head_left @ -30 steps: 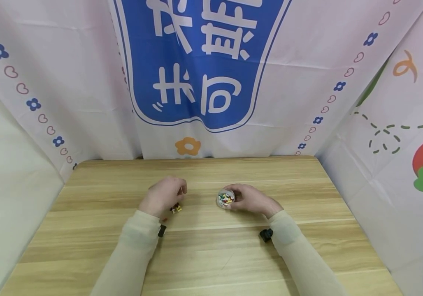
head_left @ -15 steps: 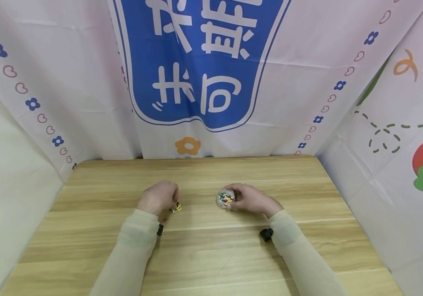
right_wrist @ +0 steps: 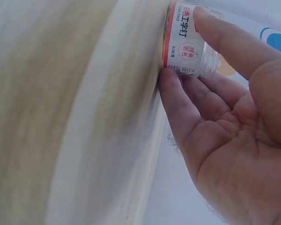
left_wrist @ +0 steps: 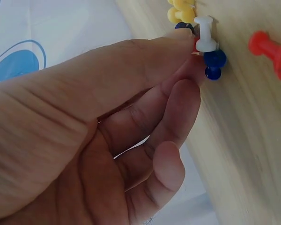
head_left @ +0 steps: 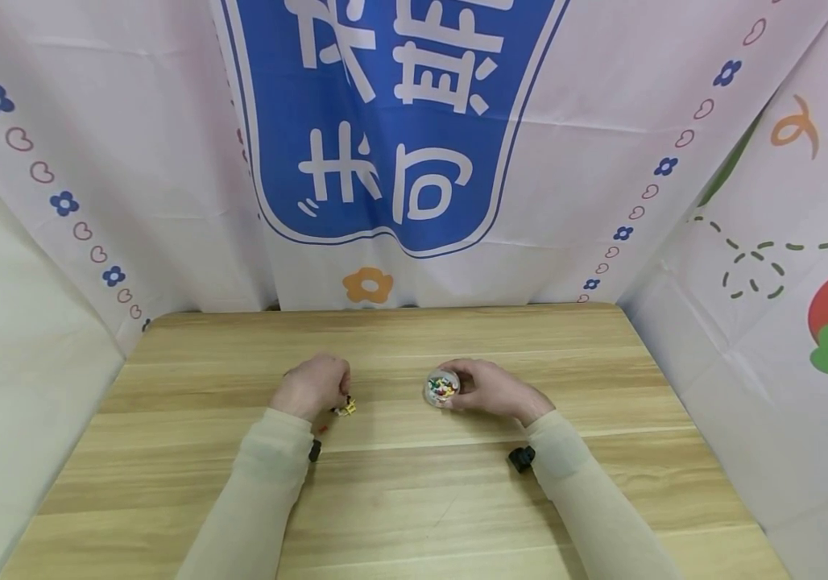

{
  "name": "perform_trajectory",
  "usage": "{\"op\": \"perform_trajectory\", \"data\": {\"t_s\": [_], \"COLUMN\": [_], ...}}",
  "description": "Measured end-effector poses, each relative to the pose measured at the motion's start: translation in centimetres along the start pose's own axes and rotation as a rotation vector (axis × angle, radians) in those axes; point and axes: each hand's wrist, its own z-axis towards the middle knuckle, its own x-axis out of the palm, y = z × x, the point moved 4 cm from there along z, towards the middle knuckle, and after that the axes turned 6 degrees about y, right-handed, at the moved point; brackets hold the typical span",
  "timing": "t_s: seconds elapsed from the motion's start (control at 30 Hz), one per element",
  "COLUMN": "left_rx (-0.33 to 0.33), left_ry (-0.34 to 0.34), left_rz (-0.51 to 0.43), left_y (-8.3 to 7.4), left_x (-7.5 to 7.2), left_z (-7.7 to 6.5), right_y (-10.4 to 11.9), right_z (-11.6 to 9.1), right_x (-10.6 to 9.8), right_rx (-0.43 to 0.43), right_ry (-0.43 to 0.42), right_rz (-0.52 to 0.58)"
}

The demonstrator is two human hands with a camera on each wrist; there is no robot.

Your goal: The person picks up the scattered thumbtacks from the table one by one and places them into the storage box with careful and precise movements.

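My right hand (head_left: 497,392) grips a small clear jar (head_left: 428,396) of mixed-colour push pins, standing on the table. In the right wrist view, thumb and fingers curve round the jar's white label (right_wrist: 181,44), which reads PUSH PINS. My left hand (head_left: 315,385) is down at a small cluster of loose push pins. Its thumb and index fingertips pinch at the pins in the left wrist view, partly hiding a dark blue push pin (left_wrist: 183,26) and a bit of red. Against the fingertips stand a white push pin (left_wrist: 205,35) and a blue push pin (left_wrist: 214,63).
Yellow push pins (left_wrist: 181,13) lie just beyond the left fingertips. A red push pin (left_wrist: 274,54) lies apart, nearer the body. The wooden table (head_left: 414,499) ends at a hanging printed cloth (head_left: 544,201) behind and at the sides.
My left hand has moved a little left and down onto the loose pins, then stayed there. The right hand and jar have not moved.
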Motion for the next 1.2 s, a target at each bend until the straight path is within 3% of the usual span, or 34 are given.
{"op": "perform_trajectory", "data": {"t_s": [0.4, 0.63, 0.93, 1.2], "left_rx": [0.002, 0.005, 0.083, 0.170], "left_ry": [0.004, -0.004, -0.111, -0.259], "left_rz": [0.048, 0.021, 0.040, 0.076], "left_y": [-0.2, -0.2, -0.6, -2.5], "left_x": [0.4, 0.4, 0.0, -0.5], "left_z": [0.4, 0.6, 0.7, 0.9], "right_y": [0.9, 1.1, 1.4, 1.3], "right_z": [0.2, 0.2, 0.1, 0.3], "right_x": [0.9, 1.4, 1.4, 1.4], "right_rx": [-0.068, -0.081, -0.080, -0.084], "right_ry": [0.041, 0.049, 0.057, 0.059], "right_rz": [-0.072, -0.064, -0.025, -0.027]}}
